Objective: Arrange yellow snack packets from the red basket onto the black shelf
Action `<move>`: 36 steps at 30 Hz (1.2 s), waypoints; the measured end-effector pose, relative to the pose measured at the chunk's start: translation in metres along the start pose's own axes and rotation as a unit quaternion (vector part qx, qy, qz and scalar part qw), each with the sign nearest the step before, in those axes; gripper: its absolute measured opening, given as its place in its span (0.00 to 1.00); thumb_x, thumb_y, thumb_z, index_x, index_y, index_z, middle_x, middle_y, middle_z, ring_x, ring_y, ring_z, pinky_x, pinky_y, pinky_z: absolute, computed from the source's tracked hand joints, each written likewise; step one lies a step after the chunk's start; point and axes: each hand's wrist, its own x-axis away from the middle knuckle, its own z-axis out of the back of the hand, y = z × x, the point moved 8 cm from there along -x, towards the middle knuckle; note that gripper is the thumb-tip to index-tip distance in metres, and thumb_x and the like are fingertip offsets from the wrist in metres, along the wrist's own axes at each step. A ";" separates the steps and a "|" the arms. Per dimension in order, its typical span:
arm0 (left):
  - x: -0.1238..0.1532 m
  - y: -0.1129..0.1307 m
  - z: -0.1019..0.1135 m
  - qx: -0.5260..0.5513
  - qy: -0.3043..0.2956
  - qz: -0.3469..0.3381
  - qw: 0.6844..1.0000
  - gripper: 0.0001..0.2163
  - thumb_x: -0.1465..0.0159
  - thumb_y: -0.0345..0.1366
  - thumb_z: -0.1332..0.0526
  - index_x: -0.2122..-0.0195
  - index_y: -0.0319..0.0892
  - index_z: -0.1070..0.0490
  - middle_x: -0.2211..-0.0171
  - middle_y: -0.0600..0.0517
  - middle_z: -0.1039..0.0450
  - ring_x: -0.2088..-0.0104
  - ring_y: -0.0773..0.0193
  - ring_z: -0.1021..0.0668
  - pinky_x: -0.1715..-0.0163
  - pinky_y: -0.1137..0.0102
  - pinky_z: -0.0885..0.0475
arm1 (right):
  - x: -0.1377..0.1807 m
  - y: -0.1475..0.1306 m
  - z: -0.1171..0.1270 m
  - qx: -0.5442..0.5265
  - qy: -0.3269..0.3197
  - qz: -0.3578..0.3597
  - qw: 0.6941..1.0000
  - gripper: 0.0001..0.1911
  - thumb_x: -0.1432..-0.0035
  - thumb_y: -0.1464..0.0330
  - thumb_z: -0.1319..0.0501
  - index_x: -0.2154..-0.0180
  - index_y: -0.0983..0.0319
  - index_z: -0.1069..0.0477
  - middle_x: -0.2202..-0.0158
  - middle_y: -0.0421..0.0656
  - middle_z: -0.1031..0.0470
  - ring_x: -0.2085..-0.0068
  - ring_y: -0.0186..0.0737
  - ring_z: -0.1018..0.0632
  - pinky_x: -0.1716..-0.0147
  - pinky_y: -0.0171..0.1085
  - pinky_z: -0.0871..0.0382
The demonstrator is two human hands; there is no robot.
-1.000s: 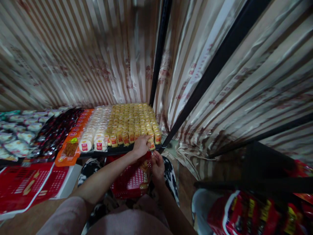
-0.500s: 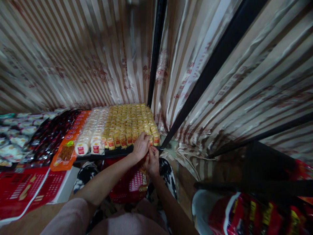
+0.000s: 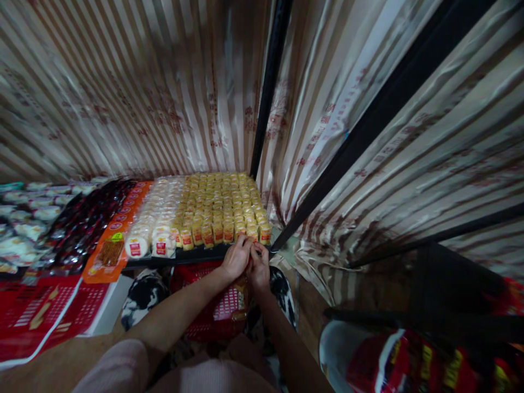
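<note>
Rows of small yellow wrapped snack packets [image 3: 223, 204] with red labels stand on a black shelf [image 3: 204, 254]. Just in front of its right end, my left hand [image 3: 237, 258] and my right hand [image 3: 258, 268] meet, fingertips pinched together. Whatever lies between the fingers is hidden or too small to name. The left fingertips overlap the front of the nearest packets; I cannot tell whether they touch. Beside the yellow rows are clear packs of round white cakes [image 3: 164, 245] with red labels.
Farther left lie an orange snack pack [image 3: 109, 254], dark shiny packets [image 3: 85, 218] and white packets [image 3: 28, 218]. A red basket [image 3: 204, 322] sits below the shelf. A black post [image 3: 311, 202] rises right of the shelf, before striped sheeting [image 3: 184, 98]. Red bags [image 3: 434, 365] fill the lower right.
Both hands have drawn slightly down and back from the front packets, staying together. The label fronts near the right end show more clearly. The camera view has shifted a little.
</note>
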 end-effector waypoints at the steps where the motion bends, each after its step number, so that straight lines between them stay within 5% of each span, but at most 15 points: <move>1: -0.001 0.000 -0.002 0.005 -0.001 -0.001 1.000 0.16 0.37 0.31 0.51 0.48 0.46 0.38 0.53 0.49 0.37 0.58 0.64 0.28 0.55 0.73 0.33 | -0.001 0.001 0.000 0.000 0.000 -0.002 1.000 0.23 0.47 0.73 0.49 0.48 0.60 0.34 0.51 0.49 0.38 0.51 0.43 0.32 0.48 0.43 0.37; 16: 0.005 0.006 -0.007 0.040 0.048 -0.056 0.996 0.18 0.38 0.29 0.52 0.47 0.41 0.39 0.51 0.45 0.40 0.56 0.63 0.28 0.52 0.70 0.31 | 0.002 0.005 0.005 0.015 0.014 0.024 1.000 0.22 0.44 0.69 0.50 0.47 0.60 0.36 0.51 0.50 0.38 0.49 0.46 0.33 0.48 0.47 0.36; 29: 0.028 -0.014 -0.012 0.045 0.050 -0.018 0.998 0.20 0.40 0.26 0.52 0.46 0.40 0.40 0.50 0.44 0.40 0.52 0.62 0.30 0.51 0.68 0.31 | 0.014 -0.001 0.006 0.067 0.040 0.045 0.996 0.20 0.42 0.72 0.53 0.49 0.63 0.34 0.53 0.50 0.38 0.51 0.42 0.32 0.51 0.45 0.34; 36: 0.059 -0.042 -0.046 0.093 -0.002 0.008 0.996 0.13 0.39 0.31 0.48 0.55 0.42 0.31 0.56 0.48 0.33 0.58 0.65 0.28 0.55 0.71 0.31 | 0.050 0.014 -0.013 0.048 -0.018 -0.066 0.996 0.18 0.44 0.73 0.53 0.55 0.64 0.31 0.57 0.50 0.31 0.53 0.41 0.30 0.50 0.44 0.35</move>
